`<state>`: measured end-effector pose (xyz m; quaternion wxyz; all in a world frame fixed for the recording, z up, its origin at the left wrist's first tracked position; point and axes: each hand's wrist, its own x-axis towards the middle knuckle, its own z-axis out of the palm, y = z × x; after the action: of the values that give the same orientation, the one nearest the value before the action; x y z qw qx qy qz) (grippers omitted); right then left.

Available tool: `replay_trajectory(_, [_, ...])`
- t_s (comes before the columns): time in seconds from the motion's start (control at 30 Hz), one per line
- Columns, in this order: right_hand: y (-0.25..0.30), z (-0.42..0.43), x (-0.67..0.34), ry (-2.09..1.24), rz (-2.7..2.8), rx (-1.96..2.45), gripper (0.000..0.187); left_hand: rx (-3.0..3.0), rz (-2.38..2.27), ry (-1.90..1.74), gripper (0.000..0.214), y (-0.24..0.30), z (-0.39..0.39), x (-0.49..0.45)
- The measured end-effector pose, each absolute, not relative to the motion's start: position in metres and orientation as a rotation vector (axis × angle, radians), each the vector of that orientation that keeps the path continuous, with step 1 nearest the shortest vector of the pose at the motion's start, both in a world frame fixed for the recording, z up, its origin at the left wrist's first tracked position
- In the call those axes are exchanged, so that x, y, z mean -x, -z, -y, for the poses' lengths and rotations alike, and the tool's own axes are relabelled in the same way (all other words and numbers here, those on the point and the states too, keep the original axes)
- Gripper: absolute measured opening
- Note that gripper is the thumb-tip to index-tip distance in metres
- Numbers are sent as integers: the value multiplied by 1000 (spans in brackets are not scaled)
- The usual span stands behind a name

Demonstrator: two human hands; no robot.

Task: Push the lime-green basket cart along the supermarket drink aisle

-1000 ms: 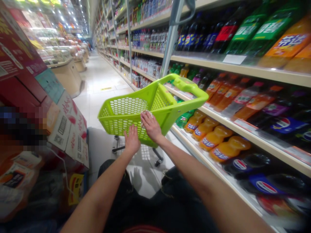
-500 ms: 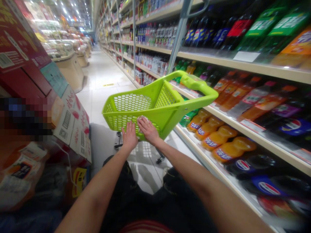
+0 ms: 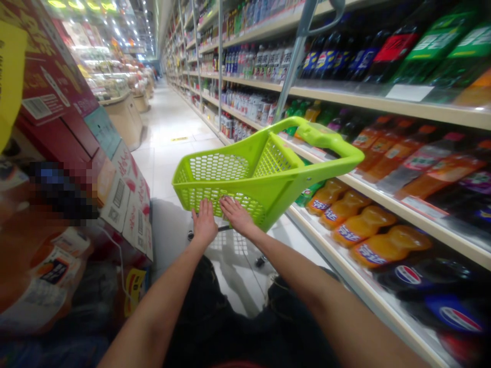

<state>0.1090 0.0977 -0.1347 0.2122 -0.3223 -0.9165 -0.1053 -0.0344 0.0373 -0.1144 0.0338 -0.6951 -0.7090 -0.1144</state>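
Observation:
A bright green plastic shopping cart (image 3: 280,184) with honeycomb-holed sides stands in front of me, its handle to the right. My left hand (image 3: 205,223) lies flat against the near side wall of its basket, fingers straight and pointing up. Beside it, my right hand (image 3: 237,217) presses on the same wall with its fingers stretched out. Whether something thin lies under the right palm is hard to make out. The part of the basket's inside that I can see holds nothing.
Drink shelves (image 3: 383,107) run along the right, with orange soda bottles (image 3: 366,225) low down. Stacked cartons (image 3: 128,204) and packaged goods (image 3: 53,271) crowd the left. A tiled aisle (image 3: 172,112) stretches ahead between shelves and counters.
The view has shifted, so the cart sits farther right and slightly lower. My right hand is lower on the basket wall; a whitish scrap seen under its fingers earlier no longer shows clearly.

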Motion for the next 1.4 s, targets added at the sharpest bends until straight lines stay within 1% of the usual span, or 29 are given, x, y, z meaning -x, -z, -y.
replay_trajectory(0.1, [137,-96,-103,295,2556,842,41,2112,2187,340,72,113,-38,41])
replay_trajectory(0.23, [112,-102,-83,323,2438,760,43,2044,2213,341,72,106,-42,53])
replay_trajectory(0.37, [95,-113,-64,320,2406,732,41,1997,2244,336,72,105,-44,66])
replay_trajectory(0.63, [136,-110,-59,292,2606,722,36,1995,2277,321,72,113,-36,76])
replay_trajectory(0.73, [132,-108,-47,316,2593,662,37,1970,2312,325,71,114,-35,85])
replay_trajectory(0.97, [98,-123,12,383,2509,572,40,1890,2376,347,70,118,-36,107])
replay_trajectory(1.07, [105,-128,23,372,2539,556,39,1869,2394,339,71,119,-34,116])
replay_trajectory(1.27, [140,-125,16,332,2687,529,35,1862,2412,346,74,131,-24,130])
replay_trajectory(1.4, [139,-124,18,272,2724,498,33,1869,2434,353,74,140,-21,134])
